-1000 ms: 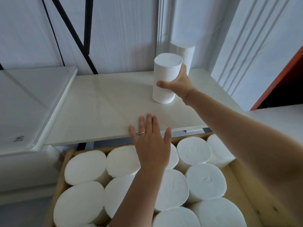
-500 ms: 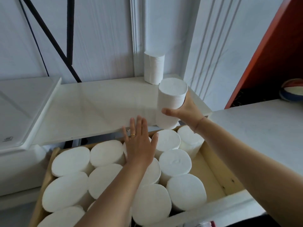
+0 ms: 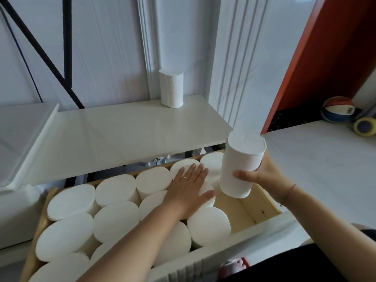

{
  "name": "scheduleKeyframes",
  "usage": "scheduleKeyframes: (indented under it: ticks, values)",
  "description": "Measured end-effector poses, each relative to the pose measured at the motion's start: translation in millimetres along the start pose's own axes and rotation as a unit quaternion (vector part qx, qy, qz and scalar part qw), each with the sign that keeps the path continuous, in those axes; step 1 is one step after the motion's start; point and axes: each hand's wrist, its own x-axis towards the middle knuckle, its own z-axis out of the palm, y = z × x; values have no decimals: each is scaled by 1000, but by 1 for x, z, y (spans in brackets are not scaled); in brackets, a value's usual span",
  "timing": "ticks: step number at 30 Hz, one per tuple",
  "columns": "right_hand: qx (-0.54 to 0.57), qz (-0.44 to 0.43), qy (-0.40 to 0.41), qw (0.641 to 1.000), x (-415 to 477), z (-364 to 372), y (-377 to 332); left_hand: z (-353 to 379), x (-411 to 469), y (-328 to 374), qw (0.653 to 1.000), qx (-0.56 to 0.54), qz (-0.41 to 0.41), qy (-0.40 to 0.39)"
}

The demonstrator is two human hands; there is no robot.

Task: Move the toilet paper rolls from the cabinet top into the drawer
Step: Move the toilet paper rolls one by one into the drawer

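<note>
Head view, looking down over both forearms. My right hand wraps the lower half of a toilet paper roll, thumb across the near side and the other fingers hidden behind it; the roll is upright, slightly tilted, clear of the cabinet top and poised above the bare wooden gap at the right end of the drawer. My left hand lies flat and spread, holding nothing, palm pressing on the tops of the packed rolls just beside that gap. One more roll stands at the back of the cabinet top against the wall. I judge the roll light, soft and compressible, its paper surface giving good friction, so a loose grasp around the cylinder wall suffices; squeezing hard would dent it. It should be lowered end-first, since the gap looks only a little wider than the roll.
</note>
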Motion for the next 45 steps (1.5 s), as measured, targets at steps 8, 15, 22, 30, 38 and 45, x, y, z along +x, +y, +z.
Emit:
scheduleKeyframes:
  ticks: [8, 15, 22, 30, 38, 45]
  values:
    - [-14, 31, 40, 999, 1, 23, 28, -4, -6, 14, 997, -76, 22, 4]
    - [-83, 27, -31, 996, -1, 26, 35, -4, -4, 34, 961, -264, 10, 86]
    - [127, 127, -74, 981, -3, 18, 32, -4, -2, 35, 963, -258, 16, 79]
    - [131, 251, -7, 959, 1, 21, 44, 5, 0, 33, 980, -169, 25, 102]
    - [69, 262, 24, 962, 2, 21, 48, 8, 4, 36, 976, -171, 13, 132]
    - [-28, 236, -6, 971, 1, 22, 45, 7, 4, 36, 977, -156, 15, 145]
